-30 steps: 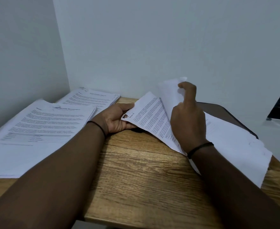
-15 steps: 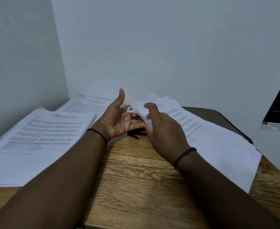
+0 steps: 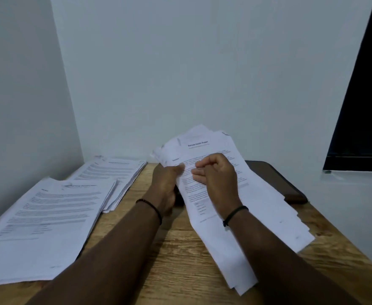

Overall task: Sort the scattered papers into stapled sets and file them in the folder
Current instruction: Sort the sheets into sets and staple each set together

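I see my left hand (image 3: pixel 167 183) now pinching the fanned loose white printed sheets (image 3: pixel 220 194), raised off the wooden desk (image 3: pixel 176 249); my right hand (image 3: pixel 216 175), fingers curled, seemingly holds nothing. Sorting continues.

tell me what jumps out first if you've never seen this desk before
The two hands at centre: the left hand grips the edge of a fanned stack of printed papers, while the right hand rests curled on its top sheet. Two more paper piles lie on the left of the wooden table, and a dark folder shows from under the held stack at the right.
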